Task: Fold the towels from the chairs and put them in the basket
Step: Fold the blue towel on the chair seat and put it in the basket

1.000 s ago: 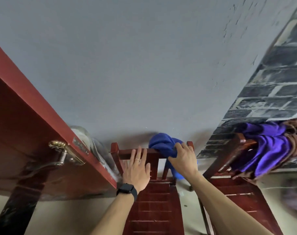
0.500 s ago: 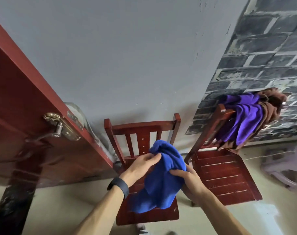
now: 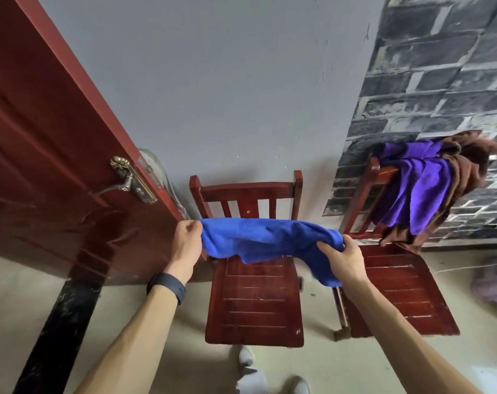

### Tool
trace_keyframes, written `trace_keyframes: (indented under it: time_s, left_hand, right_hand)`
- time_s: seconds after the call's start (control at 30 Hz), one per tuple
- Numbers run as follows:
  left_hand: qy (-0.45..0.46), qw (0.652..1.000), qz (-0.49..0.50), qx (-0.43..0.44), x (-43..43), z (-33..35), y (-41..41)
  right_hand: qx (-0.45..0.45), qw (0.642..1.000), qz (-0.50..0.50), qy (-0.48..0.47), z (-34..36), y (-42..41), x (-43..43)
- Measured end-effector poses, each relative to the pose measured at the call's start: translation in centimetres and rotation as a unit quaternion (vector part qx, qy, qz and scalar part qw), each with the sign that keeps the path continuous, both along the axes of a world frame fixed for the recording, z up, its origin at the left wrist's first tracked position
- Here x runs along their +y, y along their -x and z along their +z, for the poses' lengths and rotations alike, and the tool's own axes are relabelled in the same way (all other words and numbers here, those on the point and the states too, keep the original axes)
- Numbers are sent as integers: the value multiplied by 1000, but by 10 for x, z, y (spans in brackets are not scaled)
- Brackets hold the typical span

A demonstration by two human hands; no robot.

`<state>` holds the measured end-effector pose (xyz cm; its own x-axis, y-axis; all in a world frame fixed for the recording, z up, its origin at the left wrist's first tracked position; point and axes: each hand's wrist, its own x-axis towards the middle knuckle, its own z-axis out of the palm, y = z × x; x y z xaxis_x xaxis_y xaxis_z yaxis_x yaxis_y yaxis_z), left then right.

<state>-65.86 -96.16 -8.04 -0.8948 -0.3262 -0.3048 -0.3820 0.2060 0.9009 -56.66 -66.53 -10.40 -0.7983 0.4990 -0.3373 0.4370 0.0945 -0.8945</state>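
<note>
Blue towel (image 3: pixel 264 240): stretching crosswise in mid-air above the seat of the left chair (image 3: pixel 253 308), right end drooping. Purple towel (image 3: pixel 417 189), brown towel (image 3: pixel 469 166): hanging bunched together over the backrest of the right chair (image 3: pixel 397 294).

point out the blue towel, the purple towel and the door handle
blue towel (image 3: pixel 264 240), head view, middle of the stretched cloth
purple towel (image 3: pixel 420 189), head view, middle of its hanging front
door handle (image 3: pixel 133 180), head view, on the brass plate

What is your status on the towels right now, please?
Left hand and right hand grip blue towel, stretched over middle chair. Purple towel and brown towel on right chair. Basket not in view.
</note>
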Motion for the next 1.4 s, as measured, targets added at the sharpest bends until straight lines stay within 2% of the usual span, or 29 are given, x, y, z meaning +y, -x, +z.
trace_keyframes:
  time_s: [0.13, 0.27, 0.37, 0.47, 0.5, 0.6, 0.63, 0.7, 0.73, 0.77, 0.83, 0.9, 0.97, 1.03, 1.13, 1.23, 1.3, 1.4]
  left_hand:
    - [61, 998, -10, 19, -15, 8, -6]
    - [58, 988, -146, -13, -4, 19, -14]
    - [96, 952, -290, -11, 17, 34, -16]
    - [140, 911, -387, 35, 36, 64, -12]
    - [140, 894, -423, 46, 41, 76, -11]
    - [147, 836, -525, 70, 54, 117, -12]
    - [164, 823, -539, 79, 58, 125, -12]
    - [201, 807, -547, 96, 65, 138, -10]
    - [193, 813, -538, 109, 66, 141, -10]
    - [156, 834, -515, 122, 66, 141, -11]
    - [10, 902, -410, 137, 57, 133, -16]
    - [-82, 933, -334, 106, 42, 109, -22]
    - [-63, 922, -381, 21, 36, 78, -29]
    - [-1, 902, -430, -43, 39, 54, -33]
    - [102, 886, -452, -27, 48, 43, -33]
    - [152, 882, -446, -9, 52, 45, -27]
    - [124, 900, -418, -10, 53, 58, -25]
    - [-39, 912, -402, -69, 58, 76, -24]
  right_hand:
    - [9, 996, 57, -74, 17, 3, 6]
    - [32, 970, 201, -132, 45, 8, -3]
    - [23, 925, 314, -213, 59, 13, -15]
    - [-58, 838, 374, -393, 67, 16, -24]
    - [-59, 837, 370, -398, 68, 16, -27]
    - [42, 892, 390, -224, 75, 21, -41]
    - [63, 897, 403, -170, 79, 23, -47]
    - [66, 903, 408, -121, 87, 25, -57]
    - [78, 908, 398, -108, 93, 25, -61]
    - [99, 915, 379, -96, 97, 24, -62]
    - [150, 932, 322, -71, 109, 22, -58]
    - [183, 940, 283, -53, 126, 19, -51]
    - [179, 940, 291, -14, 138, 17, -45]
    - [173, 937, 302, 34, 142, 15, -40]
    - [186, 945, 244, 115, 144, 12, -32]
    - [189, 951, 184, 161, 139, 9, -19]
    - [188, 958, 158, 146, 134, 8, -11]
    - [185, 946, 140, 226, 132, 3, -5]
